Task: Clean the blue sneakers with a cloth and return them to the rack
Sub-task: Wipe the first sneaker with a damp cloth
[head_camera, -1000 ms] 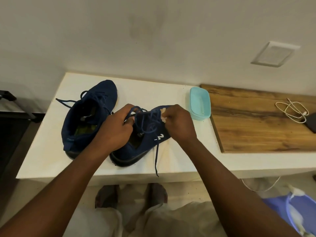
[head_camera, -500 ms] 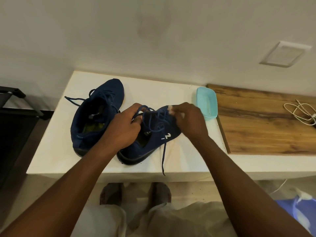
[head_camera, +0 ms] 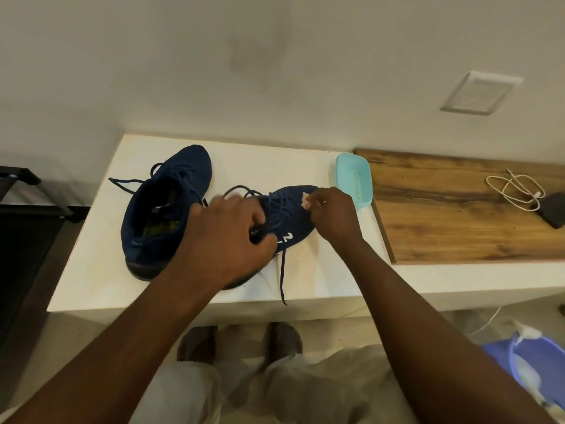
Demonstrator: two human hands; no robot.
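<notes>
**Sneaker Handling: Grip State and Hold Points**

The right grip (head_camera: 333, 215) is narrow, pinching a small pale cloth (head_camera: 305, 204) against the forepart of the near sneaker (head_camera: 301, 231). The left grip (head_camera: 226, 237) is curled around that sneaker's collar and lace area, steadying it. Blur hides the exact finger placement. The near sneaker lies on the white tabletop (head_camera: 101, 255), with one lace (head_camera: 282, 276) trailing over the front edge. The second sneaker (head_camera: 162, 209) stands just beside it, on the left.

The knit upper looks soft and likely to yield under pressure, so wiping probably needs counter-support at the collar. Each shoe looks light. The sole is probably the stiffest part, and the heel the surest place to lift from. Loose laces may snag on the way to the rack.
</notes>
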